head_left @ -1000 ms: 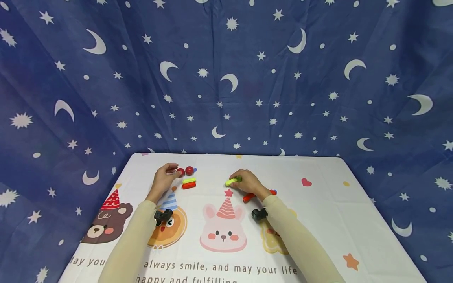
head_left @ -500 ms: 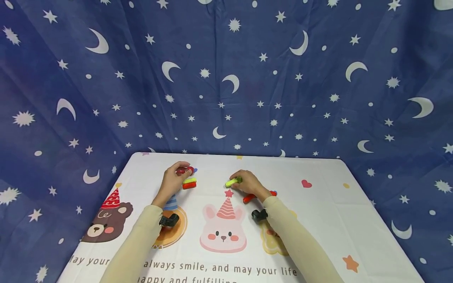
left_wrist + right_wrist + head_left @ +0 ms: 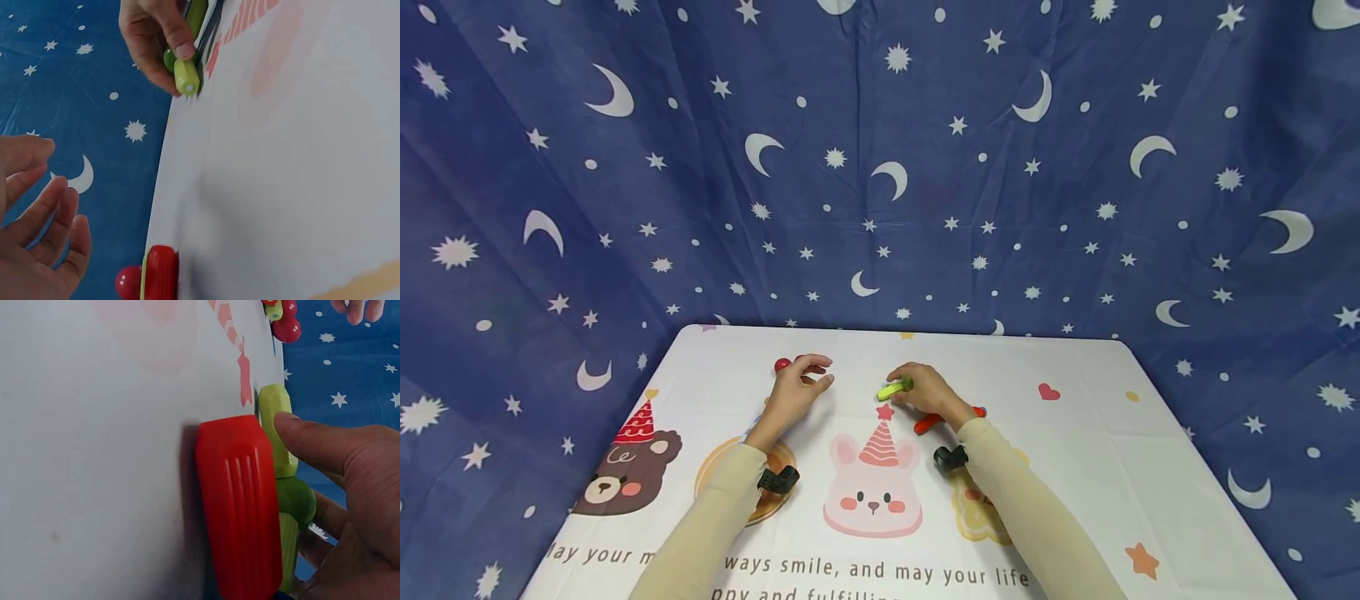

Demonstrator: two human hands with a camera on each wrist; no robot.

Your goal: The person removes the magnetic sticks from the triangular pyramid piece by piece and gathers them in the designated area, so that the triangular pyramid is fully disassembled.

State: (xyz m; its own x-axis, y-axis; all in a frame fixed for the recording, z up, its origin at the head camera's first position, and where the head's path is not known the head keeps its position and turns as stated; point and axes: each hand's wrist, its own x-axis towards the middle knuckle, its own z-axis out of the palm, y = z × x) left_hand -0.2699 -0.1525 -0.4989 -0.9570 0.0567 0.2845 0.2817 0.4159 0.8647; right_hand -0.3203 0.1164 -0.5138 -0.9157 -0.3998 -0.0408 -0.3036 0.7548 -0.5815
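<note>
In the head view my right hand [image 3: 925, 387] pinches a yellow-green ridged bar [image 3: 891, 391] with a green ball [image 3: 295, 499] at its end. The right wrist view shows the thumb against the bar and a second yellow-green bar [image 3: 288, 547] beyond the ball. Close by on the cloth lies a red grooved bar [image 3: 240, 506], partly under the right wrist. My left hand [image 3: 793, 396] is held to the left with fingers loosely bent and nothing between them. Behind it sit a red ball [image 3: 782, 364] and, in the left wrist view, another red bar [image 3: 162, 272].
A white printed cloth [image 3: 1150, 467] covers the table, whose far edge meets a blue star-and-moon curtain [image 3: 925, 167]. Dark wrist cameras [image 3: 951, 457] sit on both sleeves. A blue tip [image 3: 981, 411] shows beside the right red bar.
My left hand has passed from the red balls on the left toward the right hand, now covering the small left-hand bars in the head view. The right hand keeps its place and grip.
</note>
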